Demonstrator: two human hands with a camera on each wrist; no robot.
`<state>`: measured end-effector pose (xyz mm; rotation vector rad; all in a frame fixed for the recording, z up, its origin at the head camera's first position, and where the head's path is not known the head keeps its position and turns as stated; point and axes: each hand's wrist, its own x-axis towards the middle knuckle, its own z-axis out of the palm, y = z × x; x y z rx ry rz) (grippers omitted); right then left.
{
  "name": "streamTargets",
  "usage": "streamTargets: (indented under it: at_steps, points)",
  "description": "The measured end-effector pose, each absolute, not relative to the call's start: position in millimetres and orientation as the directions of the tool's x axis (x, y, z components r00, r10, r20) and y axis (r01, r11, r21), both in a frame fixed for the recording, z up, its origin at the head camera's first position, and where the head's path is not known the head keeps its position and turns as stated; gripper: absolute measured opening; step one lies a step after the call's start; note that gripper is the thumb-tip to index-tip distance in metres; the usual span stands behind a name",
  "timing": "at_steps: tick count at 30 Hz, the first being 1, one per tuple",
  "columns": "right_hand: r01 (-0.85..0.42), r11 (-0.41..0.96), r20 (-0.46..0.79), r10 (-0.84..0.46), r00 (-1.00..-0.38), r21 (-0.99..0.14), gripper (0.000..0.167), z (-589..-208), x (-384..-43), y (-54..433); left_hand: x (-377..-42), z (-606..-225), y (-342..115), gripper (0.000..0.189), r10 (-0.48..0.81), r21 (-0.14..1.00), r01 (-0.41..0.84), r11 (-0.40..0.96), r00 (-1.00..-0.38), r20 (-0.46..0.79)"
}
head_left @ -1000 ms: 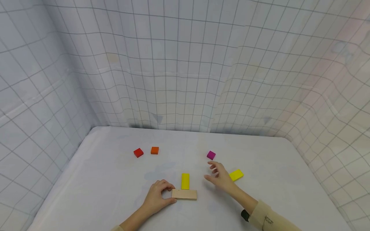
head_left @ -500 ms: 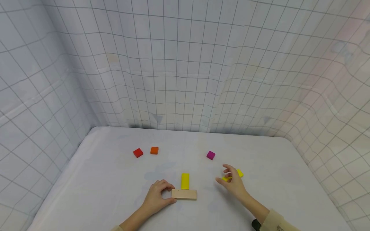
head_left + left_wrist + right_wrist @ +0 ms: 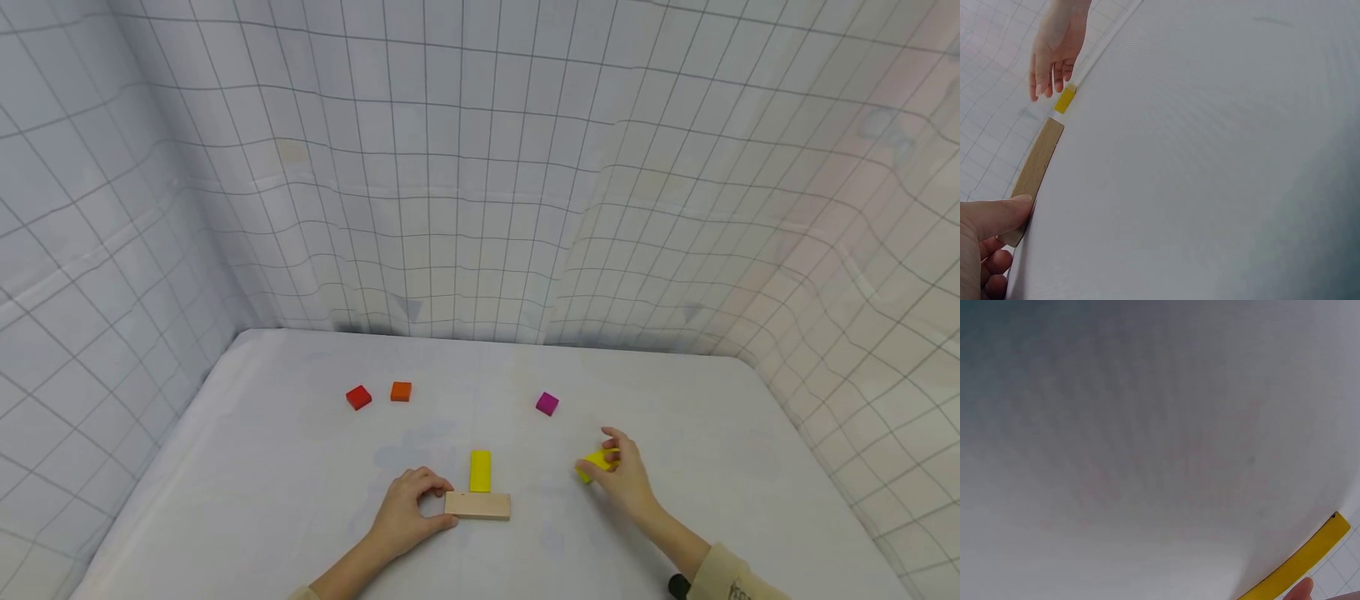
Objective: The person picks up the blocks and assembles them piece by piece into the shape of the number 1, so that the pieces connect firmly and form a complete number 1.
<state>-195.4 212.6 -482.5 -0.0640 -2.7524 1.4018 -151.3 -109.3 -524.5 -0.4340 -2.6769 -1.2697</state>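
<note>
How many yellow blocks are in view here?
2. The first yellow block lies just beyond the plain wooden block; the second yellow block is in the right hand, which partly hides it.

Yellow block (image 3: 1297, 565), diagonal, lower right; right-hand fingertip (image 3: 1299, 590), bottom edge; gridded cloth (image 3: 1342, 561), lower-right corner; pale surface (image 3: 1116, 475), darkening upper left.

Lettering (image 3: 739, 592) on sleeve (image 3: 717, 575) illegible.

Red block (image 3: 358, 397) + orange block (image 3: 401, 392) near each other, apart, just L of lower ctr; purple block (image 3: 547, 404) R of ctr. White-covered desk (image 3: 262, 500) across btm half; gridded cloth (image 3: 480, 125) up top, behind + both sides.
</note>
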Motion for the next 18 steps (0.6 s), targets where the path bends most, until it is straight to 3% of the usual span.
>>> streamTargets:
  at_steps: [18]
  points:
    - [0.073, 0.653, 0.007, 0.118, -0.993, -0.754, 0.07, -486.2, -191.5, 226.3, -150.5, -524.6, -109.3, 0.032, 0.197, 0.736, 0.323, 0.596, -0.947, 0.255]
